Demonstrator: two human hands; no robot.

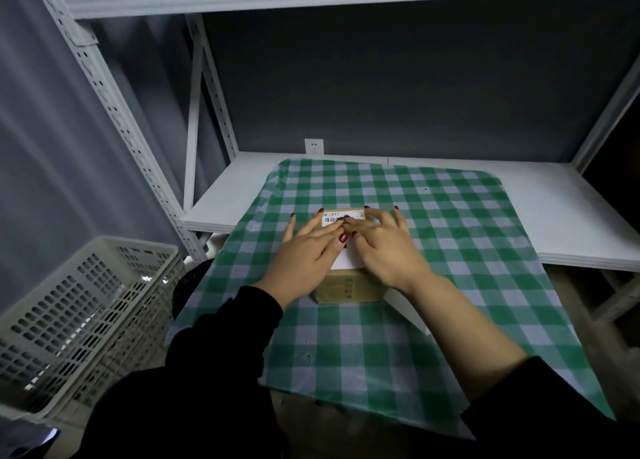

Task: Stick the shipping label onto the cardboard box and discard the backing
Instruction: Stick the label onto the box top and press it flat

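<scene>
The shipping label lies on the cardboard box on our checked cloth. Our left hand and right hand, fingers spread flat, hide most of it. Its writing is too blurry.

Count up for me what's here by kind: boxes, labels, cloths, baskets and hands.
Cardboard box: 1
Shipping label: 1
Green checked cloth: 1
White plastic basket: 1
Hands, left hand and right hand, both flat on the label: 2
Total: 6
</scene>
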